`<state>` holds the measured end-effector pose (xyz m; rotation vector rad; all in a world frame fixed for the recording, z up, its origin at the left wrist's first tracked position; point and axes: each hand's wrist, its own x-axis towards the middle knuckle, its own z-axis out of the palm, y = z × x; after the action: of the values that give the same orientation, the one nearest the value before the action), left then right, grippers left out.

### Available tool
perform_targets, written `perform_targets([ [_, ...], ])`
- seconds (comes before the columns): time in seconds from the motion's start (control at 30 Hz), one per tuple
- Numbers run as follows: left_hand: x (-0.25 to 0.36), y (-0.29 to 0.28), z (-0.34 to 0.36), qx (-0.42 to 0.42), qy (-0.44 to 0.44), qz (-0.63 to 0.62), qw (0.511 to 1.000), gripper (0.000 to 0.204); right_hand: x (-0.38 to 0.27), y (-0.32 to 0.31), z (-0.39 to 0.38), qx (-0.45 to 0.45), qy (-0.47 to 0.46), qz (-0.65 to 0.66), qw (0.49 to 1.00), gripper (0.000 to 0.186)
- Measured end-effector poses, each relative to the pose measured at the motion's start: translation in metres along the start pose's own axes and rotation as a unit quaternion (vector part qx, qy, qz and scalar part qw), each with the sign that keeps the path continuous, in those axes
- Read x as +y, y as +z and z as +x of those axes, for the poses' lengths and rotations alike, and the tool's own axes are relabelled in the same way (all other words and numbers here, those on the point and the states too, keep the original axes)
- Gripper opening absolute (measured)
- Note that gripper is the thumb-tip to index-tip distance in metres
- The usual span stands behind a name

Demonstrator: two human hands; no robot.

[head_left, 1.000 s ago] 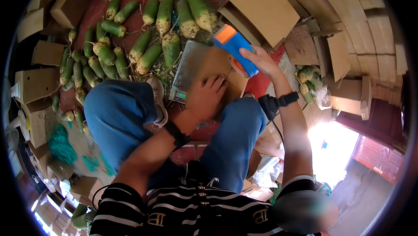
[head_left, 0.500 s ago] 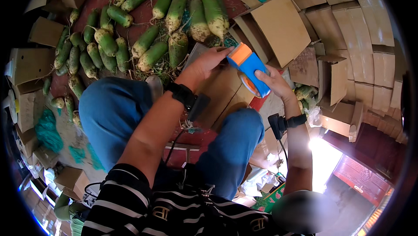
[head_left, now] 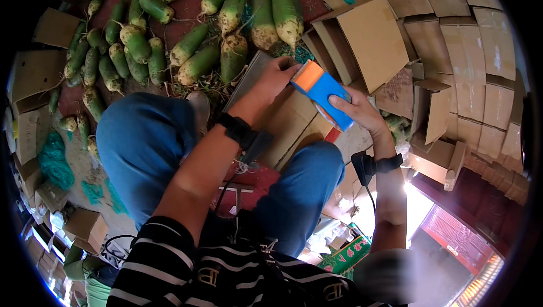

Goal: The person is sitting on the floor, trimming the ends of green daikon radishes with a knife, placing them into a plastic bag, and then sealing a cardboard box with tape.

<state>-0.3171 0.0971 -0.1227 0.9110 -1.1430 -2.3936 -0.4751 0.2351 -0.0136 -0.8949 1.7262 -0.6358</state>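
In the head view, my right hand (head_left: 355,109) grips a blue tape dispenser (head_left: 334,109) with an orange front, held tilted over a flat cardboard box (head_left: 285,129) between my knees. My left hand (head_left: 276,79) is closed at the box's far end, its fingertips close beside the dispenser's orange front; what they pinch is too small to make out. A grey metal scale (head_left: 237,90) shows partly under the box's left side. Several long green radishes (head_left: 192,66) with pale, soiled ends lie just beyond.
An open carton (head_left: 370,41) stands right of my hands, with stacked cartons (head_left: 464,63) behind it. More boxes (head_left: 48,80) line the left, near green plastic bags (head_left: 56,162). A bright doorway (head_left: 417,208) is at the lower right. My bent knees (head_left: 141,131) flank the box.
Since a second ago my left hand has moved forward from the box's middle to its far end beside the dispenser. The right hand has lowered the dispenser, and the view has shifted slightly.
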Motion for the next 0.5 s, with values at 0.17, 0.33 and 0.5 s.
perform_targets([
  [0.17, 0.004, -0.027, 0.005, 0.079, 0.061, 0.057, 0.993, 0.016, -0.012, -0.005, -0.008, -0.039, 0.065, -0.001, 0.997, 0.04],
  [0.33, -0.009, -0.057, 0.021, 0.114, 0.076, 0.115, 0.984, 0.019, -0.004, -0.012, -0.026, -0.039, 0.129, 0.003, 0.991, 0.043],
  [0.5, -0.077, -0.064, 0.041, 0.101, 0.068, 0.228, 0.966, 0.025, -0.009, -0.008, -0.022, -0.036, 0.16, -0.017, 0.986, 0.045],
])
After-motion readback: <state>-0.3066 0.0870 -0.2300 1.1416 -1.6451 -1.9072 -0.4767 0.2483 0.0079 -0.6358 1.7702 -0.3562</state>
